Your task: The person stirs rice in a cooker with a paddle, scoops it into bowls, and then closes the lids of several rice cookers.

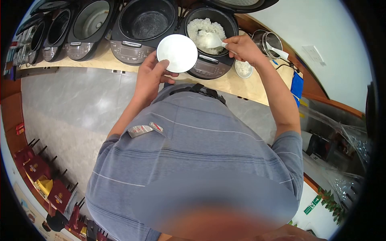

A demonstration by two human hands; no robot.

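Note:
My left hand (155, 74) grips a white bowl (177, 53) by its near rim, thumb on top. The bowl is over the counter edge, just left of an open rice cooker (209, 66). Inside that cooker's dark pot lies white rice (207, 27). My right hand (244, 49) holds the handle of a white rice paddle (213, 40), whose blade is down at the rice. Some rice seems to lie on the blade. To the right of the cooker, below my right hand, stands a small bowl of rice (243, 69).
More open cookers line the counter to the left, the nearest with a dark pot (146, 20). A clear container (271, 42) with a white utensil (278, 51) stands at right, near a blue item (296, 85). Burgundy chairs (60, 196) and another person (56, 220) are at lower left.

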